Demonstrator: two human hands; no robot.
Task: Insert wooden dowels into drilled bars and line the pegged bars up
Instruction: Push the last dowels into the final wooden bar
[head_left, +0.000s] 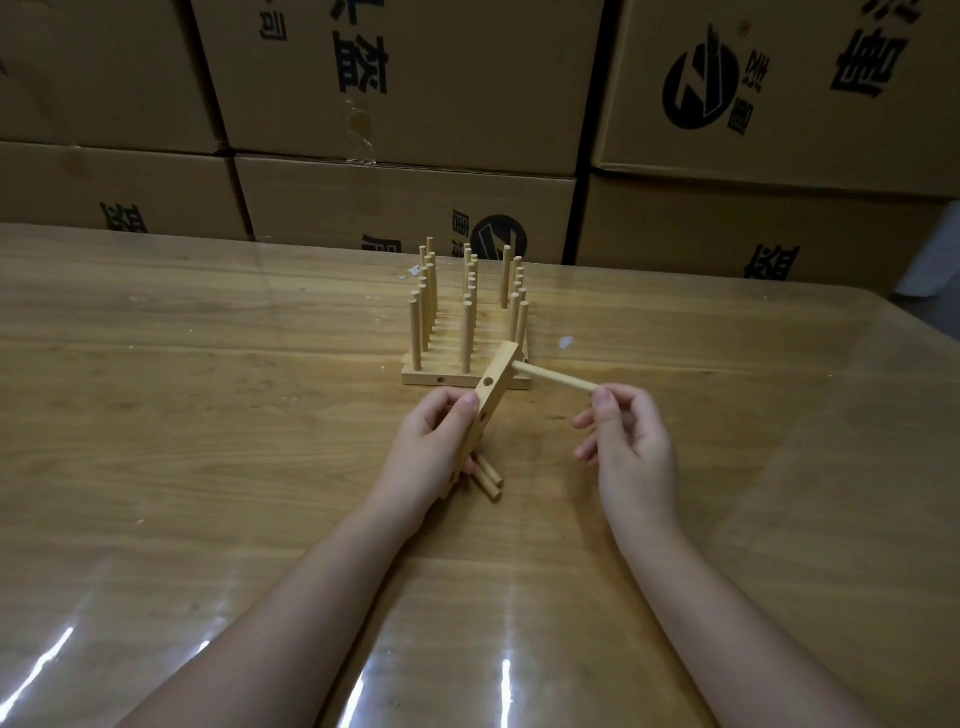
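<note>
The left hand (431, 441) grips the drilled bar (485, 402); the right hand (631, 431) pinches a dowel (556, 378) by its outer end. Both look light, stiff, smooth.

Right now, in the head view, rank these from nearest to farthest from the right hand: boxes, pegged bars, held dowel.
1. Dowel, pinched in the right hand itself.
2. Pegged bars, ahead and to its left on the table.
3. Boxes, stacked behind the table.
</note>
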